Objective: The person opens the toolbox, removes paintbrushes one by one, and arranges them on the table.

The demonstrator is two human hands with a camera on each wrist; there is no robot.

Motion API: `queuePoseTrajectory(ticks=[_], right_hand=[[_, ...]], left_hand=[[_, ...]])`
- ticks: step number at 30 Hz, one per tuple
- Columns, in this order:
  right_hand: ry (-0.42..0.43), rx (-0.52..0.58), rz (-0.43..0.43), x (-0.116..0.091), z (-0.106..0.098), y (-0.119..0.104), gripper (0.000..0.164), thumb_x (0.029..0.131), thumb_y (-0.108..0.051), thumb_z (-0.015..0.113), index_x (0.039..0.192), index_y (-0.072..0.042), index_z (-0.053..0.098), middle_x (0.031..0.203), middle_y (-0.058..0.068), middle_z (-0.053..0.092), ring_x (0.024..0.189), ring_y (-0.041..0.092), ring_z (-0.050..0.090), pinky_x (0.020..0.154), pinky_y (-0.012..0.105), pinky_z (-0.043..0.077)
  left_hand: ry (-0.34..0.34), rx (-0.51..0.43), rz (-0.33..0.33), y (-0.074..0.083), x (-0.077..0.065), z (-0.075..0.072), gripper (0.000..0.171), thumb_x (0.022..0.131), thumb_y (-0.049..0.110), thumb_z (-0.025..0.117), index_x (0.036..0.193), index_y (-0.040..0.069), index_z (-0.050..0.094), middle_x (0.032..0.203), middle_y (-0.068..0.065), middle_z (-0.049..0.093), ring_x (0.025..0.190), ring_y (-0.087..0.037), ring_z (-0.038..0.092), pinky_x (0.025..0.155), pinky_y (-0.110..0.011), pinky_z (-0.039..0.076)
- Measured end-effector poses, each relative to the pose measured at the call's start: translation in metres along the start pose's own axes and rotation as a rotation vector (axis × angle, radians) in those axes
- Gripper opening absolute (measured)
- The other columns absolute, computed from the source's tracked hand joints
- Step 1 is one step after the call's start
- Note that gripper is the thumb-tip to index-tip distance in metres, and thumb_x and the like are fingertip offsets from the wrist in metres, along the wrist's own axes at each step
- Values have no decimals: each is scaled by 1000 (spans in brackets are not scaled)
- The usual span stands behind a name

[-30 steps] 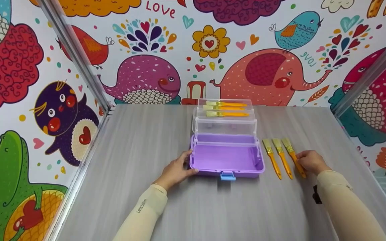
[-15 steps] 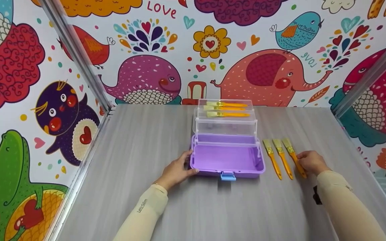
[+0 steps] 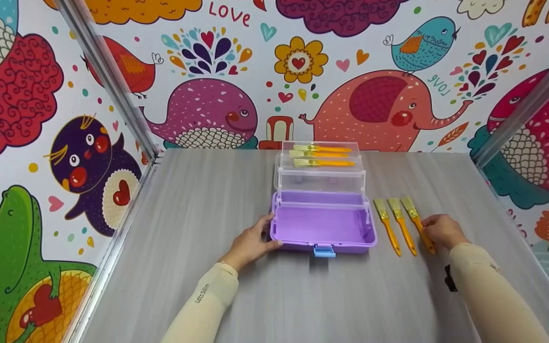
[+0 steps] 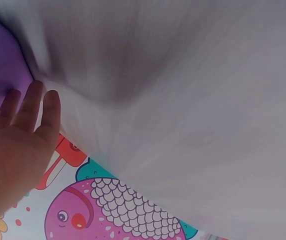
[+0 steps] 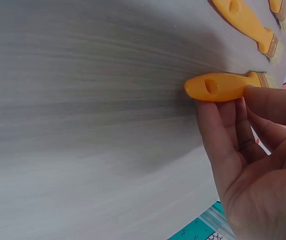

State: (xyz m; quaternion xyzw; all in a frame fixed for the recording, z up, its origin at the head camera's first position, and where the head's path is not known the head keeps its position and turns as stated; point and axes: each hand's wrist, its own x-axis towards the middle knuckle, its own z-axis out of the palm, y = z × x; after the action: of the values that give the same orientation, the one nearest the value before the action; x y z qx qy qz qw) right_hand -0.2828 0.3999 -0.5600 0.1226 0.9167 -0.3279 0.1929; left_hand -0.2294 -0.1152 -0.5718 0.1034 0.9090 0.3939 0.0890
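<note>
One by one, left to right, noted first the left hand (image 3: 250, 245) in its cream sleeve (image 3: 203, 302), with fingers straight and slightly apart, resting against the left wall of a purple box (image 3: 322, 226). Saw that box standing open on the gray, streaky desk (image 3: 274, 305), directly right of those fingers, in smooth plastic with rounded corners. Found one pale blue latch (image 3: 324, 251) on its front edge. Behind and above, made out clear plastic tiers (image 3: 320, 182), stepped back on slim side arms, and counted three brushes (image 3: 331, 163) lying crosswise up there, bristles to the left. Right of the box, counted three more on the desk, slanted side by side: the left brush (image 3: 389, 233), the middle brush (image 3: 403, 228) and the right brush (image 3: 420, 224), with glossy orange handles, metal bands and flat, pale bristles. Last, found the right hand (image 3: 443, 231) reaching in from the right, with curled fingers clamped on the right brush's handle, its rounded, dimpled end poking out past them.
</note>
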Motion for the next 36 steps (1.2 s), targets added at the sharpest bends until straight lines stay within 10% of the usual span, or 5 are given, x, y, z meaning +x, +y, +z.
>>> queuePoseTrajectory(ticks=[20,36], right_hand=[[4,-13,31,-2,0,0,30,94,-8,58,119,8,63,108,21,60,92,32,54,73,35,50],[-64,26,46,-3,-13,6,34,94,-13,63,122,5,62,108,18,61,93,31,55,74,33,51]], left_hand=[[3,-38,9,0,1,0,81,86,44,76,153,19,38,137,-17,58,125,-37,54,104,-56,40],[20,-351,46,-6,3,12,79,85,13,79,151,5,36,143,-29,47,129,-42,50,106,-48,42]])
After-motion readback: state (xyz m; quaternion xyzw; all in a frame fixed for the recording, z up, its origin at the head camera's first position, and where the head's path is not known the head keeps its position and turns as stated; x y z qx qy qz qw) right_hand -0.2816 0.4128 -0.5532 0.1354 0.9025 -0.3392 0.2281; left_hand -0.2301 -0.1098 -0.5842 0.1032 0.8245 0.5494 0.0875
